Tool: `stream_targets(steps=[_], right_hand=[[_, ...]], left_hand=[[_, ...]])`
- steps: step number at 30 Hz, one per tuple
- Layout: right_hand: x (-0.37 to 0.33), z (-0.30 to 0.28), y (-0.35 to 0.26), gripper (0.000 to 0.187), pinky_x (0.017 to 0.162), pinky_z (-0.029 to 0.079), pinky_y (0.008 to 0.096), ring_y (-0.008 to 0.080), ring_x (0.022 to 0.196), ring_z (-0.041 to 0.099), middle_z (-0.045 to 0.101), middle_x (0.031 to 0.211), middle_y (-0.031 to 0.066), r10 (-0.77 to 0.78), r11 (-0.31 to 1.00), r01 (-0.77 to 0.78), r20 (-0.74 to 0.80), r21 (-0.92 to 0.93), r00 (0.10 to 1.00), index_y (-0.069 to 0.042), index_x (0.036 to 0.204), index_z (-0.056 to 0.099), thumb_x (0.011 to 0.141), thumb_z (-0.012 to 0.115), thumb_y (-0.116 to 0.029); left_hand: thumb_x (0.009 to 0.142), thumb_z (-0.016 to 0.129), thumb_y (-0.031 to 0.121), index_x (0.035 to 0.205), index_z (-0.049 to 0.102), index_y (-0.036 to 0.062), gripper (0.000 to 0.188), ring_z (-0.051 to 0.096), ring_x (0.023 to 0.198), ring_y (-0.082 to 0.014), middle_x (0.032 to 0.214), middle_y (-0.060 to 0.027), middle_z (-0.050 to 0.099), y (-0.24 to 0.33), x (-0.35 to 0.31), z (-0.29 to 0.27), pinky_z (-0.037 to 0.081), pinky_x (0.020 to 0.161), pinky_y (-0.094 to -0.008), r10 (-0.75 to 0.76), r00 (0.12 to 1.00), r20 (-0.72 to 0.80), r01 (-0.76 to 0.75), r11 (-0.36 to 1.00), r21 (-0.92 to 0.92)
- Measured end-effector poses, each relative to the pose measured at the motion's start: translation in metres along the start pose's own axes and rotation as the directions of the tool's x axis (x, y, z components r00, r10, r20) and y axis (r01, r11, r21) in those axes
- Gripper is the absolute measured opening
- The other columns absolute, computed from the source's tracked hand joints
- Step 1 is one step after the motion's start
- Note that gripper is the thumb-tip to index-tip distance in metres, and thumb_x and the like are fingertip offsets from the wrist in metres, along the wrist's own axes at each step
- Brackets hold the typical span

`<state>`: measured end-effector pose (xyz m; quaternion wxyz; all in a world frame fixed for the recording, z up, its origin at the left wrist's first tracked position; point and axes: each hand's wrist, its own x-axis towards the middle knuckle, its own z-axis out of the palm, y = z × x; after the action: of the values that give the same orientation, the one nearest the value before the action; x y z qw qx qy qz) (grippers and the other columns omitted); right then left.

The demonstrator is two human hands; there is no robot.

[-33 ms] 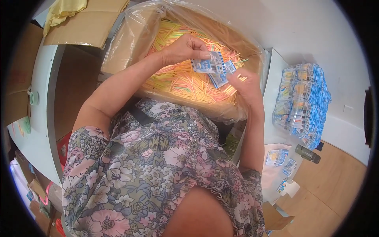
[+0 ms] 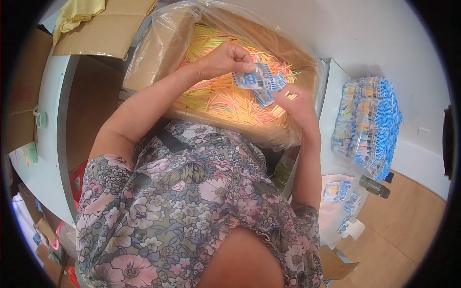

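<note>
My left hand [image 2: 229, 60] is closed in a pinch on the top edge of a small clear packet [image 2: 249, 80] with blue printing and striped blue edges. One or two more such packets overlap just below and to its right. My right hand [image 2: 301, 108], slightly blurred, is closed around several thin pale-yellow and orange sticks [image 2: 278, 111], its thumb by the lower packets. Whether that thumb grips a packet too, I cannot tell. Both hands are above a cardboard box [image 2: 235, 128] lined with clear plastic, filled with thin yellow, pink, orange and green sticks [image 2: 216, 103].
Right of the box, a white surface [image 2: 331, 105] bears a large stack of filled blue-edged packets [image 2: 367, 125]. Nearer lie loose packets [image 2: 337, 191] and a dark cylindrical object [image 2: 374, 186]. At left stand a white table [image 2: 50, 139] with a tape roll [image 2: 42, 119] and a cardboard flap [image 2: 101, 31].
My right hand has shifted very slightly left and down against the lower packets. My left hand and the packet it pinches stay nearly in place.
</note>
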<state>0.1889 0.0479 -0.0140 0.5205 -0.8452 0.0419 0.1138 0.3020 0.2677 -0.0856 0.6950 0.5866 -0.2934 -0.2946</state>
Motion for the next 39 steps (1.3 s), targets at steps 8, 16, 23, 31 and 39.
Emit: stream_targets(steps=[8, 16, 23, 31, 39], right_hand=[[0.008, 0.020, -0.012, 0.019, 0.054, 0.038, 0.0244, 0.0061, 0.059, 0.047, 0.055, 0.062, -0.0006, -0.116, 0.962, 0.093, -0.075, -0.257, 0.990, -0.002, 0.066, 0.059, 0.077, 0.067, -0.015], [0.002, 0.034, -0.011, 0.017, 0.052, 0.037, 0.0236, 0.0044, 0.057, 0.046, 0.051, 0.056, -0.0018, -0.177, 0.957, 0.149, -0.092, -0.249, 0.980, -0.003, 0.068, 0.061, 0.076, 0.067, -0.017], [0.004, 0.034, -0.006, 0.016, 0.053, 0.036, 0.0232, 0.0038, 0.057, 0.043, 0.050, 0.059, -0.0046, -0.083, 0.996, 0.079, -0.205, -0.028, 0.975, -0.003, 0.067, 0.060, 0.077, 0.066, -0.014], [0.000, 0.036, -0.004, 0.016, 0.054, 0.037, 0.0235, 0.0040, 0.059, 0.043, 0.051, 0.060, -0.0032, -0.067, 0.998, 0.069, -0.279, -0.001, 0.958, -0.002, 0.068, 0.061, 0.077, 0.067, -0.014], [0.001, 0.021, -0.003, 0.014, 0.054, 0.041, 0.0228, 0.0058, 0.059, 0.052, 0.055, 0.062, -0.0018, -0.030, 0.827, 0.134, -0.194, 0.547, 0.980, -0.004, 0.070, 0.060, 0.078, 0.069, -0.011]], left_hand=[[0.089, 0.060, 0.021, 0.097, 0.063, 0.0018, 0.021, 0.054, 0.068, -0.0039, 0.077, 0.0027, 0.062, -0.001, -0.001, 0.015, 0.046, 0.065, -0.0210, -0.083, 0.994, 0.077, 0.091, 0.990, -0.104], [0.087, 0.060, 0.022, 0.085, 0.067, 0.0031, 0.020, 0.052, 0.065, -0.0028, 0.068, 0.0031, 0.059, -0.004, 0.000, 0.008, 0.044, 0.060, -0.0229, -0.092, 0.994, 0.060, 0.080, 0.982, 0.173], [0.088, 0.060, 0.026, 0.096, 0.066, 0.0014, 0.027, 0.054, 0.071, -0.0044, 0.078, 0.0004, 0.063, 0.006, -0.004, 0.008, 0.045, 0.066, -0.0234, -0.056, 0.998, 0.019, 0.058, 0.994, -0.093], [0.087, 0.062, 0.024, 0.093, 0.068, 0.0012, 0.024, 0.057, 0.074, -0.0057, 0.081, -0.0008, 0.065, -0.001, -0.004, 0.009, 0.047, 0.069, -0.0229, -0.121, 0.992, 0.046, 0.123, 0.991, -0.048], [0.079, 0.069, 0.011, 0.081, 0.069, 0.0006, 0.011, 0.060, 0.071, -0.0074, 0.077, -0.0032, 0.067, -0.001, -0.003, 0.005, 0.048, 0.069, -0.0241, -0.081, 0.997, 0.007, 0.081, 0.997, -0.017]])
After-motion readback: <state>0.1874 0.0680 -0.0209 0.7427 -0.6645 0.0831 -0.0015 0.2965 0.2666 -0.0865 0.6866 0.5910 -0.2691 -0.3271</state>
